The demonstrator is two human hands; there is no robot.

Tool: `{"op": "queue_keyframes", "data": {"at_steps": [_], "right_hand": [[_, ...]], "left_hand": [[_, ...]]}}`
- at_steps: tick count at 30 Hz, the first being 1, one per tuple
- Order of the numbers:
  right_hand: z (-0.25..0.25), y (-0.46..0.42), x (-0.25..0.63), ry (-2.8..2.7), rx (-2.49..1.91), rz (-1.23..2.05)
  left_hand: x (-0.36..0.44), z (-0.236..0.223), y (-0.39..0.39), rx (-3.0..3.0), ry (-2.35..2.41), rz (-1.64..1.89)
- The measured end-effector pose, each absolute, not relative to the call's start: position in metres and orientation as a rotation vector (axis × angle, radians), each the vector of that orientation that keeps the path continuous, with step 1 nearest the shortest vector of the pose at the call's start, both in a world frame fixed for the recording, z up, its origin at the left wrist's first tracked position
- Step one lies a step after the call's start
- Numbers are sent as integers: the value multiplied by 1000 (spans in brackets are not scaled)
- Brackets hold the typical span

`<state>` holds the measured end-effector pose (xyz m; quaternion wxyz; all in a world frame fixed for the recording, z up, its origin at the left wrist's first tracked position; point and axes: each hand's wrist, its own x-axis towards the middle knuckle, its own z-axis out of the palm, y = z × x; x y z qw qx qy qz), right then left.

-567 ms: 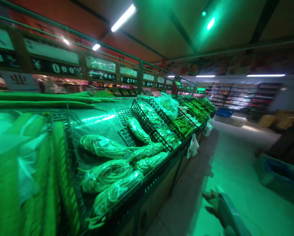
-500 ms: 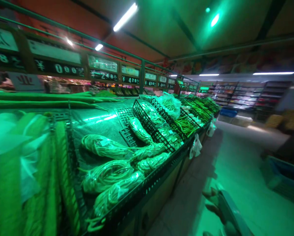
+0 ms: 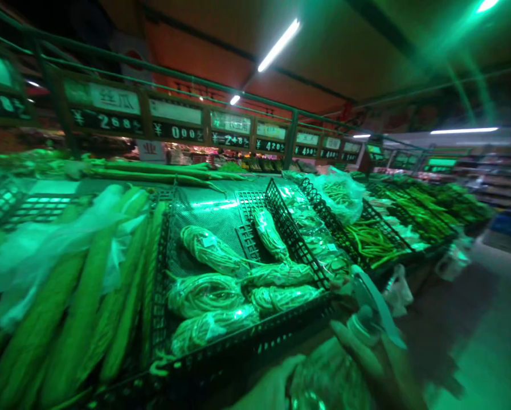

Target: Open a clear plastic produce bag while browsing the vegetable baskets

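My right hand [image 3: 368, 356] is wrapped round the neck of a clear spray bottle [image 3: 323, 378], with fingers by its trigger head [image 3: 372, 299]. The nozzle sits at the front edge of a black wire basket [image 3: 255, 336] holding several plastic-wrapped coils of long beans [image 3: 206, 290]. My left hand [image 3: 270, 390] lies against the bottle's left side at the bottom edge of the view; its grip is not clear.
Long green gourds [image 3: 88, 302], some under plastic film, fill the bin to the left. More wire baskets of green beans [image 3: 370, 242] and bagged vegetables run to the right. Price signs [image 3: 178, 131] hang above. An aisle floor [image 3: 486, 341] lies to the right.
The view has swung left toward the stand. The spray bottle has risen from low over the aisle to the basket's front edge, and my left hand has come into view.
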<state>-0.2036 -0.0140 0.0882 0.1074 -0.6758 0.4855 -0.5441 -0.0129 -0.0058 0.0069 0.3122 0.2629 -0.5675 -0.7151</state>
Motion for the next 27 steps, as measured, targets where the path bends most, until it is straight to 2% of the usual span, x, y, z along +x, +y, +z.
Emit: {"op": "queue_keyframes", "data": {"at_steps": [8, 13, 21, 27], "right_hand": [[130, -59, -228, 1177, -1954, -1443], [138, -78, -232, 1062, -1913, -1566], [145, -94, -206, 847, -2161, -1359], [147, -66, -163, 678, -2013, -1313]], "left_hand": [[-56, 31, -15, 667, -1271, -1744], [-71, 33, -16, 625, -1146, -1660], [-57, 37, 2, 718, -1122, -1484], [-37, 39, 24, 851, -1013, -1386]]}}
